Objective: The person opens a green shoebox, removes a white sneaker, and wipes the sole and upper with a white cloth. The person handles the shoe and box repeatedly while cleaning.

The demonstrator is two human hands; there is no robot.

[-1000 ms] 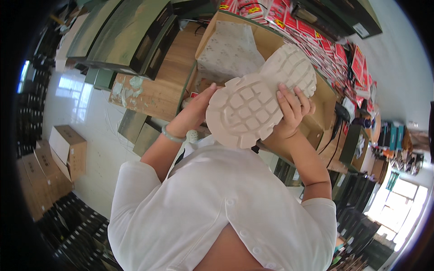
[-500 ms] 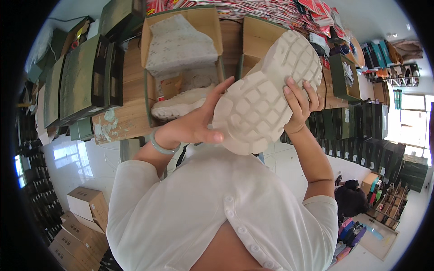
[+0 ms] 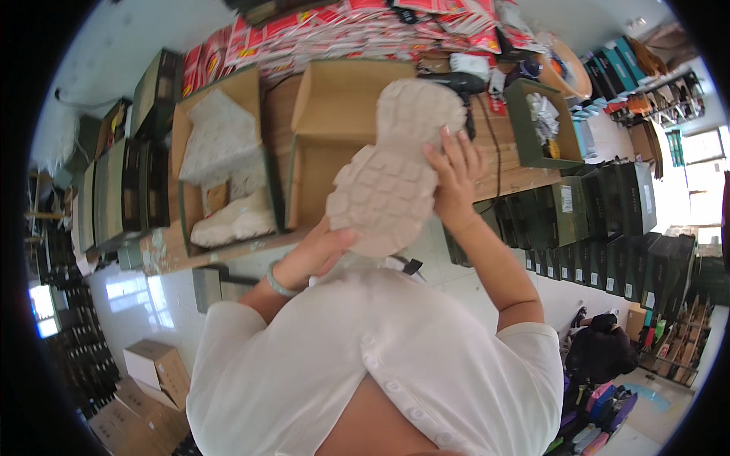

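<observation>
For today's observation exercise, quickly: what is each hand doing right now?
Left hand: closed on the lower end of the beige shoe.
Right hand: fingers spread, holding the shoe's side.

Shoe (image 3: 397, 171) between both hands, open boxes (image 3: 338, 140) behind, on table (image 3: 517, 178)

Open brown cardboard boxes (image 3: 334, 99) on the bench. Red packets (image 3: 365, 30) heaped behind. Dark green boxes (image 3: 601, 220) stacked right; a lit screen (image 3: 39, 310) far left.

Shoe (image 3: 395, 175): beige sole, moulded block tread pattern. Second shoe (image 3: 232, 220) in open box: cream. Bench (image 3: 525, 178): brown wood. Packets (image 3: 357, 26) along far edge: red and white. Stacked boxes (image 3: 601, 220): dark green.
</observation>
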